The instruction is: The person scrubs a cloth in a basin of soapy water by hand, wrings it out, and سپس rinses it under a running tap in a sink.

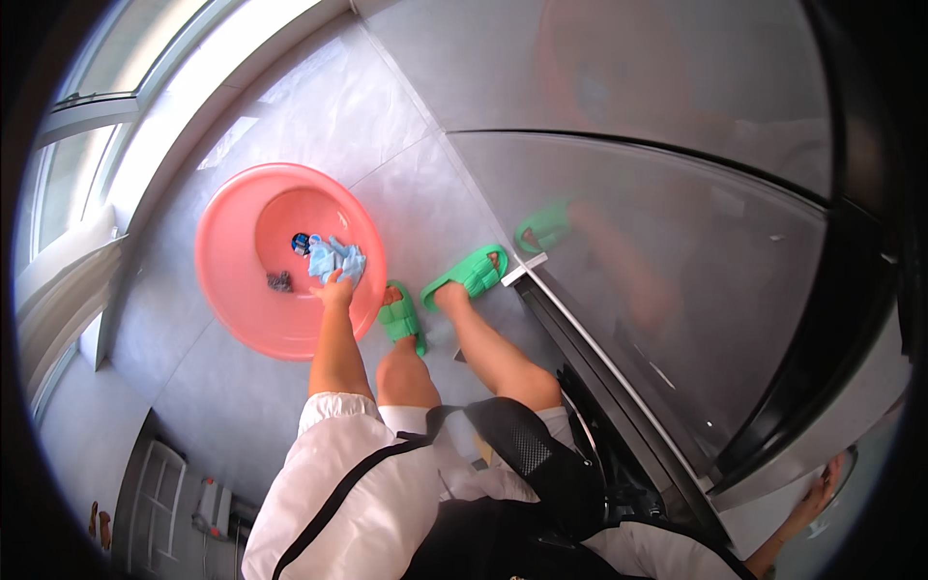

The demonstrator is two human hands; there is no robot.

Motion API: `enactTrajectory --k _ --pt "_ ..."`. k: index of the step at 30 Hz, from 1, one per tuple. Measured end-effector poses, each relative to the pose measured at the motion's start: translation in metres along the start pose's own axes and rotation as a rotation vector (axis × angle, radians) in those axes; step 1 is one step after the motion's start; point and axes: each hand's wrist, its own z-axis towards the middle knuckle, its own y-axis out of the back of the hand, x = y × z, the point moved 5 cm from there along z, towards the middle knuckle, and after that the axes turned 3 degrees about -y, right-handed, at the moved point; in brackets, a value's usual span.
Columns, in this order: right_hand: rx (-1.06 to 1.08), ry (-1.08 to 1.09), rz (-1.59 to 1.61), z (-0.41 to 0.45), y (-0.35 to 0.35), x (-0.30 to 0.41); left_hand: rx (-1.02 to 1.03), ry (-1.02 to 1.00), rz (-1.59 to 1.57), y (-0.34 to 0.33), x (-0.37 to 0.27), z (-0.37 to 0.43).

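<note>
My left hand (335,291) reaches down into a pink plastic basin (232,290) on the floor. Its fingers touch a crumpled light blue cloth (335,259); whether they grip it is not clear. Beside the cloth, on the basin's bottom, lie a small dark blue item (300,244) and a small dark grey bundle (279,281), perhaps fabric. Far to the lower right, my right hand (825,487) rests at the edge of a pale surface, near a rounded glass-like rim. The picture's dark border and blur hide much of its grip.
A large glossy grey panel (652,239) of an appliance or cabinet stands to the right, with an opening (565,341) along its lower edge. My feet wear green slippers (471,275). Windows (80,174) and a curtain (65,297) line the left. A white rack (156,493) stands at lower left.
</note>
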Motion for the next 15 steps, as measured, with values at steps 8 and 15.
enactTrajectory --k 8,15 --pt "-0.231 -0.171 0.001 -0.035 0.042 -0.027 0.36 0.419 -1.079 -0.07 -0.027 0.05" --pt "-0.136 -0.094 0.069 0.0 -0.021 -0.027 -0.088 0.53 -1.132 0.018 0.035 -0.017"
